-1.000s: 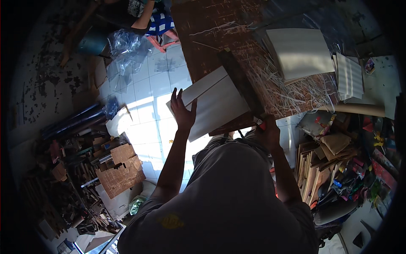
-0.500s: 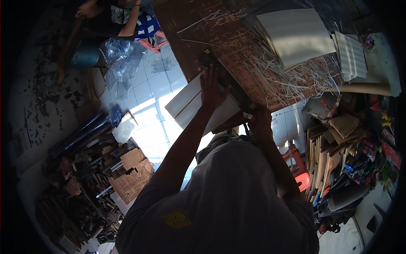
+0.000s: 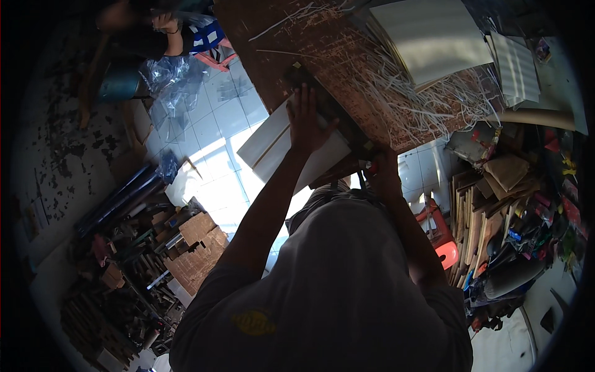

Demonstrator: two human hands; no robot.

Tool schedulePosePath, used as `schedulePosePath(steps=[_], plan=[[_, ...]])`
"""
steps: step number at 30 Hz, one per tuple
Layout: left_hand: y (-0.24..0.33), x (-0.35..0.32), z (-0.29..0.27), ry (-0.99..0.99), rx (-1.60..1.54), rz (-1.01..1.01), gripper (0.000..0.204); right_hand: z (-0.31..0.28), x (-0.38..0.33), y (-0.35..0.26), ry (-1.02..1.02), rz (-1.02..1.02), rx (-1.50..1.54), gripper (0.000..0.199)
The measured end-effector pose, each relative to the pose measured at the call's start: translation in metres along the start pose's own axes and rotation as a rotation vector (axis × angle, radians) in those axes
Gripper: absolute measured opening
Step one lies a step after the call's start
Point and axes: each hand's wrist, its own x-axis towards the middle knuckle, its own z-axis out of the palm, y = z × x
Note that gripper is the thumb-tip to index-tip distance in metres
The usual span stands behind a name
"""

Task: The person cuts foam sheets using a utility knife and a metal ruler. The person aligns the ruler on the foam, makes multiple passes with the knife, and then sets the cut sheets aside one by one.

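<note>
My left hand (image 3: 307, 127) lies flat with its fingers stretched, pressing on a white sheet (image 3: 266, 149) and a long dark straight bar (image 3: 334, 102). The bar runs slantwise along the sheet's edge, with a small yellowish patch at each end. Part of the sheet juts past the table edge, and a narrow tan line crosses it. At the bar's near end my right hand (image 3: 385, 172) is closed round a small thing with a red part, mostly covered by the fingers. What it is cannot be made out.
Thin white offcut strips (image 3: 427, 111) litter the brown worn table (image 3: 273, 37). Stacked pale sheets (image 3: 431, 40) lie farther back. A red stool (image 3: 443, 248) and upright boards (image 3: 471, 229) stand at right, scrap wood (image 3: 198, 248) at left. Another person's arm (image 3: 175, 40) shows at the far left.
The view has shifted slightly, so the table sits a little higher in it. The red part at my right hand shows more plainly. The other person's arm has moved. My left hand stays pressed down.
</note>
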Motion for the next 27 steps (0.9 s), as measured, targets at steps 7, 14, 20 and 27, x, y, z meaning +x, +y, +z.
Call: schedulePosePath(steps=[7,14,20,27], plan=[[0.002,-0.002,-0.011,-0.075,-0.005,-0.026,0.144,-0.007,0.002,-0.011,0.034,0.010,0.087,0.037],[0.003,-0.001,-0.010,-0.108,0.018,-0.025,0.145,-0.006,0.002,-0.004,0.061,-0.063,0.075,0.041],[0.003,-0.002,-0.011,-0.103,0.026,-0.027,0.145,-0.009,0.003,-0.008,0.042,-0.044,0.075,0.041],[0.005,-0.003,-0.011,-0.120,0.026,-0.035,0.145,-0.013,0.003,-0.010,0.051,-0.047,0.083,0.039]])
